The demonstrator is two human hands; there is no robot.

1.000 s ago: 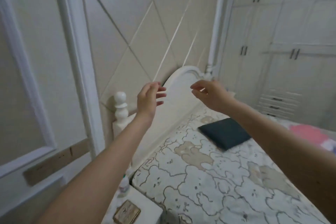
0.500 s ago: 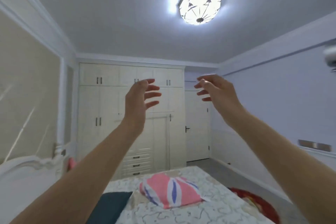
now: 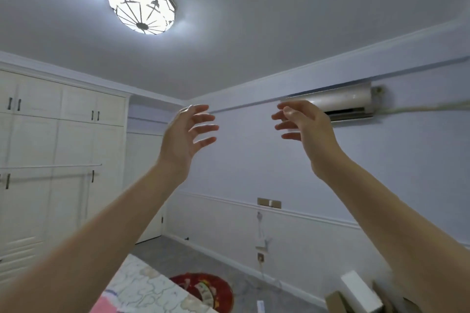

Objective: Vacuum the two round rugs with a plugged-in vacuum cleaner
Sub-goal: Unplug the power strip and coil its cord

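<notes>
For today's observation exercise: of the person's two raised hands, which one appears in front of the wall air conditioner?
The right hand. Its back overlaps the air conditioner in the picture, while the left hand shows against bare wall, nearer the wardrobe.

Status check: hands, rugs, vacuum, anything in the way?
Left hand and right hand raised, open, holding nothing. One red round rug on floor beside bed; second rug, vacuum not in view. Boxes at lower right.
</notes>
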